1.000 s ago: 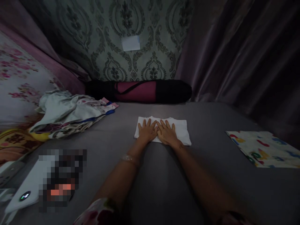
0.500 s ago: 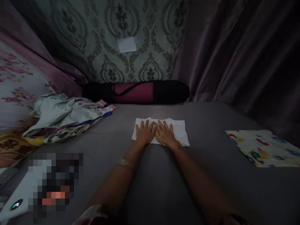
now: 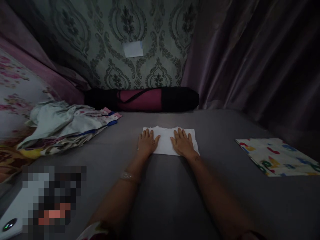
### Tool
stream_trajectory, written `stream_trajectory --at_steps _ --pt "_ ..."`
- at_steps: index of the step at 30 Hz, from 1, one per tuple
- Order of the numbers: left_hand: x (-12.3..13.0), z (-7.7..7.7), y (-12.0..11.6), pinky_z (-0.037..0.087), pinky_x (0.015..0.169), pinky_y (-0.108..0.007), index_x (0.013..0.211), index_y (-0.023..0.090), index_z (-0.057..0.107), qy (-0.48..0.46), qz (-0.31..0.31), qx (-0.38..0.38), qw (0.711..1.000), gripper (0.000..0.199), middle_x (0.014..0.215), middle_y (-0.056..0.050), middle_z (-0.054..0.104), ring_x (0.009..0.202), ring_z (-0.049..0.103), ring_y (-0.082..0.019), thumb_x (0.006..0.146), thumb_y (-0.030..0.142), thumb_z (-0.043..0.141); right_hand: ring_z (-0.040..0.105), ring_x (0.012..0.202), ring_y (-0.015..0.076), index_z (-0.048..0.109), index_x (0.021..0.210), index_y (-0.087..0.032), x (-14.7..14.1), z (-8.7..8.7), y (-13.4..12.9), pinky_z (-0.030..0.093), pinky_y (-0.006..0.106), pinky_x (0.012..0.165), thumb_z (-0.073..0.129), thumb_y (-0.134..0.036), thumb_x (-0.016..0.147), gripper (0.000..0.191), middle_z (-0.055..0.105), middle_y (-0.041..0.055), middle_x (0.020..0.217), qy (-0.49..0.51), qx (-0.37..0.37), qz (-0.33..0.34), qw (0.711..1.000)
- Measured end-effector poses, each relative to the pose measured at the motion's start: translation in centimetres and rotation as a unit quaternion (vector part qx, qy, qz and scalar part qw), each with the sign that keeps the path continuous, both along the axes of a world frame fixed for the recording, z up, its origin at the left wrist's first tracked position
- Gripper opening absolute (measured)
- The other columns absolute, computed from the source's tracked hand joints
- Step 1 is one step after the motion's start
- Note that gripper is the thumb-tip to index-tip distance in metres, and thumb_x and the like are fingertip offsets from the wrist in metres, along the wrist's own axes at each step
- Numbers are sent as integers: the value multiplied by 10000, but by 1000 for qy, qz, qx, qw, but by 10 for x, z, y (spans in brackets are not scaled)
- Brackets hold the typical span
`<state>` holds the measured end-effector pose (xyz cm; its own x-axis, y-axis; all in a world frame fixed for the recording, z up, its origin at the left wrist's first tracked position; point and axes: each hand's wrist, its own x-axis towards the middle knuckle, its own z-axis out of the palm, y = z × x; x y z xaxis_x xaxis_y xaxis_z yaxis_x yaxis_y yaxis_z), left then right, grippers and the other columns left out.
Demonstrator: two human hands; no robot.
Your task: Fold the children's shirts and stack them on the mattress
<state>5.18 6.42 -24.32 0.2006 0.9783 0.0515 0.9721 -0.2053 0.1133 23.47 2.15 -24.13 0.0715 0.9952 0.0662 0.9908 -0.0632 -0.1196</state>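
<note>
A white folded cloth [image 3: 165,142], perhaps a garment, lies flat on the grey bed sheet [image 3: 170,193] in front of me. My left hand [image 3: 147,142] presses palm down on its left end, fingers stretched out and thumb pointing inward. On the right part of the cloth rests my right hand [image 3: 183,142], also flat with the fingers extended. Between the two thumbs a strip of white fabric shows. Both hands touch the cloth from above and grip nothing.
A heap of clothes [image 3: 67,121] lies at the left. To the right is a flat folded cloth with colourful prints [image 3: 277,156]. A long black and maroon bag [image 3: 140,99] lies along the patterned wall. A white device [image 3: 25,200], partly pixelated, is at lower left.
My hands have slid apart over the white cloth, the left one leftward and the right one rightward. Earlier their thumbs met near its middle. The view has shifted slightly.
</note>
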Motion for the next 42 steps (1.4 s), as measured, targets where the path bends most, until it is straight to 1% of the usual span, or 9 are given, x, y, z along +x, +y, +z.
stream_trajectory --at_steps 4,8,11,13,17,20,30,35,42 --pt "-4 -3 5 191 1157 -476 1503 103 271 -46 4 -50 998 766 1582 -167 177 1458 155 -334 938 613 185 184 1444 293 324 1492 -146 1 2 -1 111 533 1149 185 -456 990 606 205 109 1588 5 9 6 1000" --pt "-12 0 8 200 1161 -424 1474 104 332 -64 -12 -49 997 710 1572 -161 223 1451 198 -310 954 573 216 191 1448 244 345 1476 -117 13 7 -2 129 479 1164 171 -420 997 593 240 117 1576 42 -10 22 999" --pt "-19 0 9 217 1156 -377 1445 86 369 -64 -29 -28 997 641 1547 -173 285 1436 256 -275 977 499 224 184 1446 272 322 1477 -69 26 6 -2 120 504 1160 192 -422 994 612 263 154 1561 35 -9 -46 998" --pt "-23 -2 10 221 1153 -392 1445 94 366 -63 -30 -23 997 631 1549 -171 278 1437 250 -280 977 493 226 199 1436 308 309 1479 -45 34 2 -1 138 511 1153 211 -429 988 631 268 172 1554 29 -4 -82 996" --pt "-26 -6 11 223 1150 -430 1459 99 346 -71 -32 -36 996 656 1566 -174 226 1445 217 -303 969 517 222 239 1418 313 320 1469 -30 42 -6 2 200 439 1143 215 -427 979 640 277 179 1548 38 9 -72 997" --pt "-26 -6 11 224 1147 -447 1457 94 343 -81 -34 -41 995 656 1566 -183 218 1447 213 -299 969 515 219 226 1424 311 309 1474 -31 43 -7 3 207 435 1140 202 -431 976 648 261 180 1555 48 0 -73 996" --pt "-27 3 10 208 1154 -459 1431 139 373 -102 -16 -49 993 591 1562 -176 249 1459 195 -248 971 495 265 189 1444 298 315 1477 -73 37 13 -3 157 498 1149 155 -455 986 642 242 188 1560 93 -25 -78 992" --pt "-27 4 9 200 1160 -455 1412 135 392 -109 -10 -26 994 565 1547 -181 286 1447 235 -251 963 473 332 174 1449 305 319 1479 -93 35 18 -3 151 514 1147 157 -462 986 637 228 187 1566 106 -24 -72 991" --pt "-25 9 8 188 1166 -494 1369 143 434 -156 -13 29 987 529 1510 -170 366 1414 312 -265 958 467 355 184 1447 302 331 1470 -83 38 22 -1 117 526 1152 161 -470 984 643 250 202 1554 133 6 -77 988"
